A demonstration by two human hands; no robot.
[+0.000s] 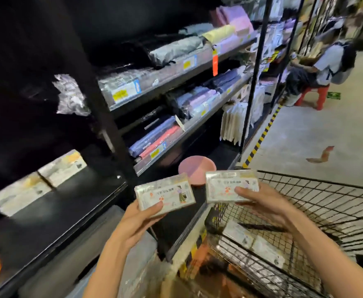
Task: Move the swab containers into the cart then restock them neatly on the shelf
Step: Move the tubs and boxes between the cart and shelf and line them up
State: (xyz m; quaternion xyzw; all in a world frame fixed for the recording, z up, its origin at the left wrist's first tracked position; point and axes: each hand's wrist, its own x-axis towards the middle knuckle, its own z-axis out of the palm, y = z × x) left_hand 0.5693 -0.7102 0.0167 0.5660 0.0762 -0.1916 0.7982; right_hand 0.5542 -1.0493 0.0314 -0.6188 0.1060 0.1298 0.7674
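My left hand (141, 220) grips one clear rectangular plastic swab container with a printed white label (165, 194); the thumb lies across its lower front edge and the fingers curl underneath. My right hand (262, 206) grips a second clear rectangular swab container of the same kind (232, 186), thumb on the label face, fingers behind. The two containers are side by side, near each other but apart, both held label-up and slightly tilted.

Below and right of my right hand: black wire-mesh cart (318, 203). More swab containers lie flat on its floor (251, 244), directly under the right wrist.

Left of and above my left hand: dark shelf board (53, 214), with a row of similar clear containers (40, 179) along its back. The picture is blurred there, so I cannot count them.

Just beyond both held containers, between them: round pink lid-like object (196, 167) on a lower shelf; what it is I cannot tell.

Above both hands: grey metal shelves of folded cloth goods in plastic wrap (176, 50), with yellow price tags on the shelf fronts.

Far right, well beyond the cart: a person in a pale shirt (326, 63) seated on a red plastic stool (315, 95), on a concrete floor (326, 136) edged with a yellow-and-black stripe.
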